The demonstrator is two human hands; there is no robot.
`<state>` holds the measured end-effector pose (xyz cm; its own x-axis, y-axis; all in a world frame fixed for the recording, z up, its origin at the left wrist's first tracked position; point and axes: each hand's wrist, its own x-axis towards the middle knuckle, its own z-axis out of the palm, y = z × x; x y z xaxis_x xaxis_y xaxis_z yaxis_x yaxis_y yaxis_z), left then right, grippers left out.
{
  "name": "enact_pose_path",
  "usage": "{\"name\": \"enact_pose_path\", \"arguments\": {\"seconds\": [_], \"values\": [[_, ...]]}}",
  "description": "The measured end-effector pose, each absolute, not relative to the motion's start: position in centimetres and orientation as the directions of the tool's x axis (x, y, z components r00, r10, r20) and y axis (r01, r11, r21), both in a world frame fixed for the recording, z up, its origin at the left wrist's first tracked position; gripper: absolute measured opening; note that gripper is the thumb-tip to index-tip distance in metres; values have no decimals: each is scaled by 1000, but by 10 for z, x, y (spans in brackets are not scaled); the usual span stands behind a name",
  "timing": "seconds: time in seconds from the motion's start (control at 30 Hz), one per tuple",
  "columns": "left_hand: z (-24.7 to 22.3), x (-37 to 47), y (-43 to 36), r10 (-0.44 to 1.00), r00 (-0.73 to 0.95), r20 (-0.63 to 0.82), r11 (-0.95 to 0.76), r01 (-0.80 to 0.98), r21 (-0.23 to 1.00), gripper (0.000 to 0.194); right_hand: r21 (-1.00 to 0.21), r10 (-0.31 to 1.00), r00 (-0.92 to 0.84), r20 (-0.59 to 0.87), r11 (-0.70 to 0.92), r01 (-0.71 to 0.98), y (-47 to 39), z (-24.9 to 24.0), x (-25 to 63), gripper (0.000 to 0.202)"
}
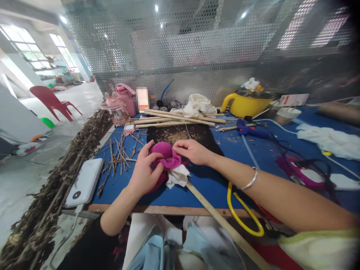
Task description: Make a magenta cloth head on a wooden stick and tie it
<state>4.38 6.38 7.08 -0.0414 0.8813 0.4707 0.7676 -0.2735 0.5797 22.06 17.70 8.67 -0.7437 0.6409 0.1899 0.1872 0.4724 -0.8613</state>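
Note:
Magenta cloth (162,152) is bunched around a rounded form at the end of a long wooden stick (212,212). My left hand (146,168) grips the bundle from the left, fingers curled over the cloth. At its upper right edge, my right hand (191,150) pinches the magenta fabric between thumb and fingertips. White cloth (178,176) hangs out below the magenta, where the stick begins. What lies inside the bundle is hidden.
Behind the hands lies a black cloth (206,135) with shavings, then wooden sticks (177,117). Thin twigs (119,153) and a white power bank (85,182) are at left. A yellow pot (249,105), a blue glue gun (250,129) and a yellow loop (244,215) are at right.

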Motion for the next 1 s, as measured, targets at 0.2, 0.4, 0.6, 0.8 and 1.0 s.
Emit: {"name": "enact_pose_path", "arguments": {"seconds": [0.2,0.4,0.6,0.8,1.0], "values": [[68,42,64,890,-186,416,-176,700,692,15,-925,794,-605,67,277,261,183,76,223,5],[60,42,59,899,-344,272,-40,555,831,20,-684,355,-898,261,724,87,152,91,237,40],[55,40,59,899,-361,248,-30,515,857,20,-948,778,-624,-72,142,286,161,73,211,37],[57,41,44,868,-338,364,-90,613,785,22,-951,810,-530,-251,-105,290,168,63,205,40],[72,73,4,821,464,332,-565,580,587,9,-889,566,-820,-81,331,316,165,97,252,30]]}}
